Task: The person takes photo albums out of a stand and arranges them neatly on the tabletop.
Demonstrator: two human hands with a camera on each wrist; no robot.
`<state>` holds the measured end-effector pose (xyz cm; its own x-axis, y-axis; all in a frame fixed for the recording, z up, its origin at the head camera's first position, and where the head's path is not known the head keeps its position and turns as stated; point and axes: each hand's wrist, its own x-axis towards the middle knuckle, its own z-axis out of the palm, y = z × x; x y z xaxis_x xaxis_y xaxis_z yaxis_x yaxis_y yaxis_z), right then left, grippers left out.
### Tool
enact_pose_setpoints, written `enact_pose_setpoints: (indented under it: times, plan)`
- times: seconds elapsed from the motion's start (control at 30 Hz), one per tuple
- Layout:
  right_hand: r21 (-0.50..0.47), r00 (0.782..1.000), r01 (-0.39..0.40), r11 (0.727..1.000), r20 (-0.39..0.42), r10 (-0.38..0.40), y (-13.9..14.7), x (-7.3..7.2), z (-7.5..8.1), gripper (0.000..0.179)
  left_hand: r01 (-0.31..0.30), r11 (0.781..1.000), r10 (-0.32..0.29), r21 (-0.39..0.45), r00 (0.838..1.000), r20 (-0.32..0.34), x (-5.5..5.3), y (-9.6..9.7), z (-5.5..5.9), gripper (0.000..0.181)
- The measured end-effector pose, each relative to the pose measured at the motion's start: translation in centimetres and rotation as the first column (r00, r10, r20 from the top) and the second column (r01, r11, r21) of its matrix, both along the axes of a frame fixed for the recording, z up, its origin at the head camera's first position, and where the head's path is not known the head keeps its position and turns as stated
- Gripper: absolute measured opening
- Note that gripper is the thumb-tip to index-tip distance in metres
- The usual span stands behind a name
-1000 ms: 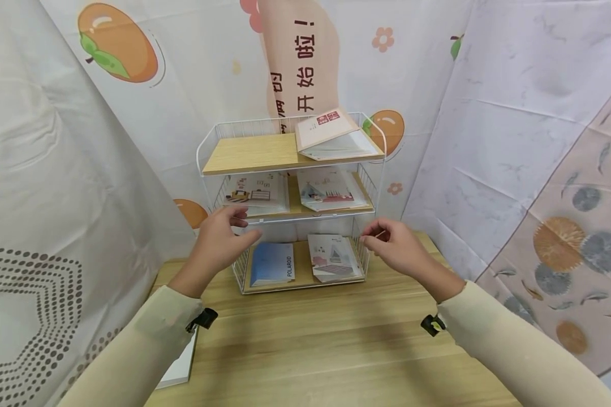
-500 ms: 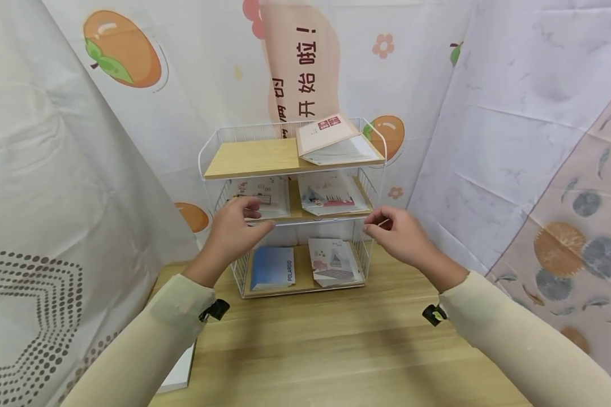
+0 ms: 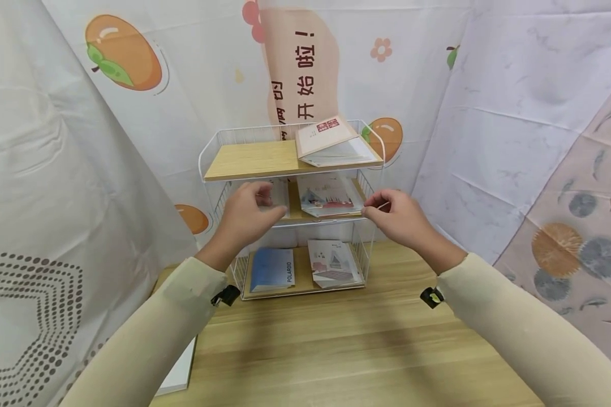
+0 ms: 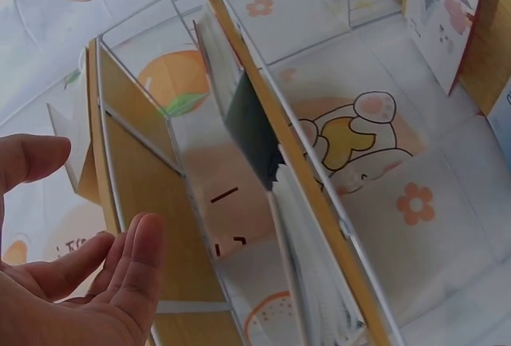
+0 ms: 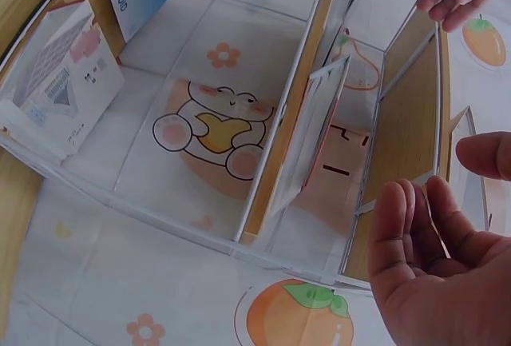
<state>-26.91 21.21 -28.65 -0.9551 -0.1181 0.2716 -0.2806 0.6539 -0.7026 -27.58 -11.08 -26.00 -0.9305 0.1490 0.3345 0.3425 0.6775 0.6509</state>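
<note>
A white wire rack with wooden shelves [image 3: 254, 160] stands before me. My left hand [image 3: 245, 217] hovers in front of its middle shelf, fingers bent loosely and thumb apart, holding nothing. It hides most of the left book [image 3: 282, 195] on that shelf. At the rack's right side, my right hand [image 3: 399, 219] is raised with curved fingers; the right wrist view shows a gap between its thumb [image 5: 483, 154] and fingers. Between the hands lies an illustrated book [image 3: 331, 195]. A pale pink book [image 3: 326, 138] sits partly open on the top shelf, at the right.
The bottom shelf carries a blue POLAROID book [image 3: 272, 268] and an illustrated white book [image 3: 334, 263]. A white book-like block [image 3: 179, 370] lies at the left edge of the wooden table [image 3: 326, 345]. Printed cloths [image 3: 193, 68] hang behind and on both sides.
My left hand has moved right and up, now covering much of the middle shelf's left book. My right hand has risen from the lower shelf's height to the middle shelf's height.
</note>
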Motion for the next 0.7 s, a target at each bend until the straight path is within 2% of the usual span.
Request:
enact_pose_setpoints:
  times: [0.13, 0.4, 0.7]
  plan:
    - [0.007, 1.0, 0.007, 1.0, -0.008, -0.007, 0.0, -0.4, 0.5, 0.025, -0.013, 1.0, 0.013, -0.005, 1.0, 0.013, -0.3, 0.7, 0.6, 0.064]
    - [0.018, 0.997, 0.067, 0.998, -0.024, -0.067, 0.0, -1.1, 1.6, 0.028, 0.012, 0.998, -0.016, 0.054, 0.998, 0.069, -1.4, 2.0, 1.8, 0.067]
    - [0.015, 0.995, 0.09, 0.996, -0.035, -0.09, 0.1, -1.8, 2.8, 0.032, 0.009, 0.996, -0.017, 0.088, 0.996, 0.086, -2.0, 3.2, 3.0, 0.069]
